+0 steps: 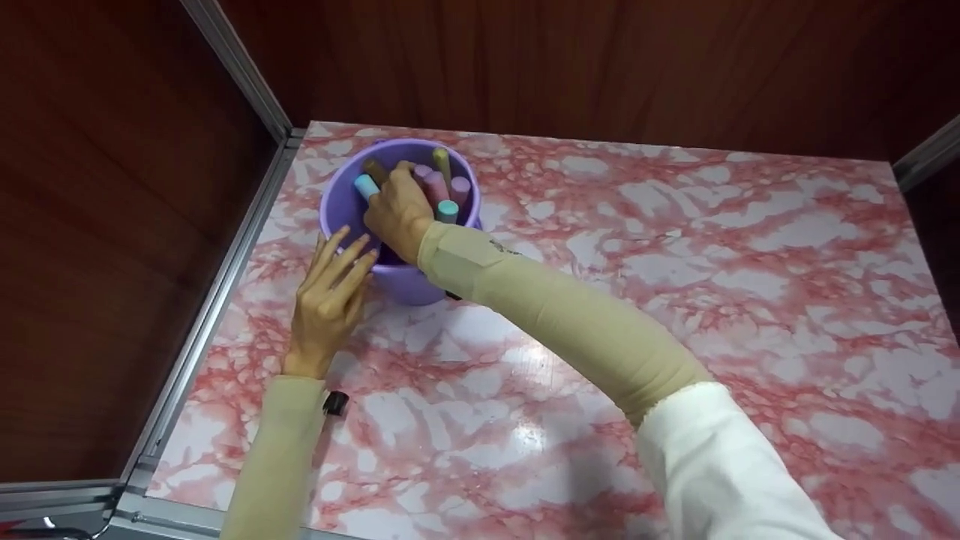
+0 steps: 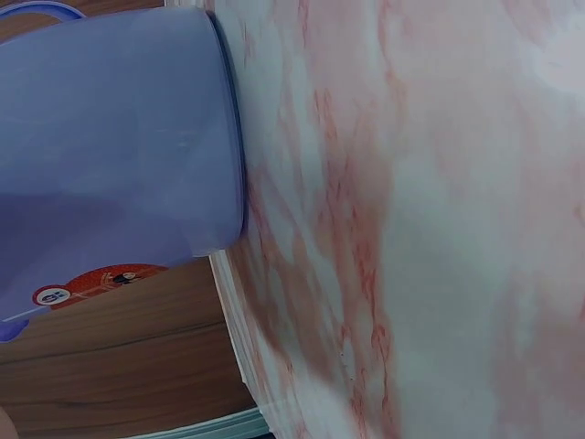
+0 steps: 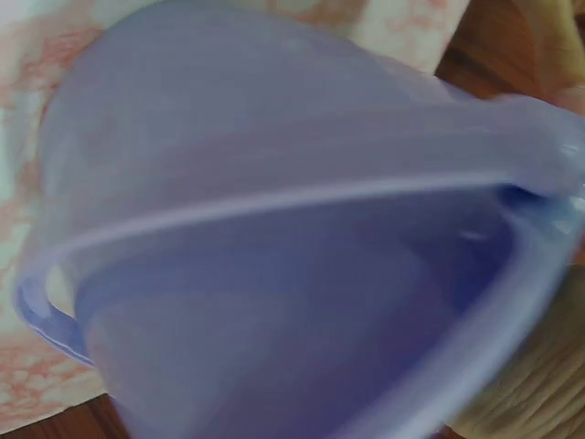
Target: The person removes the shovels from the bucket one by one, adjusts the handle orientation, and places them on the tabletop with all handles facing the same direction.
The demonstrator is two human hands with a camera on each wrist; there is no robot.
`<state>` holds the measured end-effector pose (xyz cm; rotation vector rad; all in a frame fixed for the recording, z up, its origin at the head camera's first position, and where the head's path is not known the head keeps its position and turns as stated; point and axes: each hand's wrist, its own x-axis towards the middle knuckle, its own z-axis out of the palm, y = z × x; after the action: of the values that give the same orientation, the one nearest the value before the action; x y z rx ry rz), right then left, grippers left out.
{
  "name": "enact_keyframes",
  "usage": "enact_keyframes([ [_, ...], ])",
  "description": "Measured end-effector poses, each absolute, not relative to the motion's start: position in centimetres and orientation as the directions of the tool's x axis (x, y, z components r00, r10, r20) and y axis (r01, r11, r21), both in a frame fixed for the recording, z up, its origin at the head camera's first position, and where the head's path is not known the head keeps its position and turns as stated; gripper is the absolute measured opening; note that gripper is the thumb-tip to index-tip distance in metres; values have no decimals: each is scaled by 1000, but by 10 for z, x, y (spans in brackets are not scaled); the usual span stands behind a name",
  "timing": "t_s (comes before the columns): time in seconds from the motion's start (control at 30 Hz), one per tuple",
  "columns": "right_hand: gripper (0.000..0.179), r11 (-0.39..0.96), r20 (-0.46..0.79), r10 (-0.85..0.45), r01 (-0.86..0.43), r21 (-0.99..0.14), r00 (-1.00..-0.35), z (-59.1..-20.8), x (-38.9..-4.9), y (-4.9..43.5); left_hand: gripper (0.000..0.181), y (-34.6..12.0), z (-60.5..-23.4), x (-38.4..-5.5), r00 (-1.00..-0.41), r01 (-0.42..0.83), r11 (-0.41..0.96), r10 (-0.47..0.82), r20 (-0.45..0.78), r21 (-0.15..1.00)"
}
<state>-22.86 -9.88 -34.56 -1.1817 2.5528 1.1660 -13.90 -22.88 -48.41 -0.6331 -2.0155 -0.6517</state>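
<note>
A purple bucket [image 1: 409, 285] stands at the back left of the table in the head view, holding several thick coloured sticks that look like markers. Among them are a light-blue stick [image 1: 366, 186], a brown one [image 1: 374, 171], a yellow one [image 1: 441, 159] and a teal-topped one [image 1: 448, 210]. My right hand [image 1: 401, 214] reaches down inside the bucket among the sticks; its fingertips are hidden, so any grip cannot be seen. Along the bucket's near-left rim, my left hand [image 1: 330, 300] has its fingers extended. The bucket wall [image 2: 110, 137] fills the left wrist view's left side.
A red-and-white marbled tabletop [image 1: 675, 300] spreads to the right of the bucket. Dark wood panels [image 1: 562, 67] stand behind and at the sides, with a metal rail [image 1: 217, 292] along the left edge. The bucket carries a red sticker [image 2: 101, 282].
</note>
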Motion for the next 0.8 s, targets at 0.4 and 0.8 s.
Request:
enact_keyframes([
  [0.4, 35, 436, -239, -677, -641, 631, -696, -295, -221, -87, 40, -231, -482, -136, -464, 649, 728, 151, 873, 219],
  [0.8, 34, 616, -131, -611, -573, 541, -781, -256, -225, -35, 31, -225, -485, -139, -450, 658, 719, 139, 882, 222],
])
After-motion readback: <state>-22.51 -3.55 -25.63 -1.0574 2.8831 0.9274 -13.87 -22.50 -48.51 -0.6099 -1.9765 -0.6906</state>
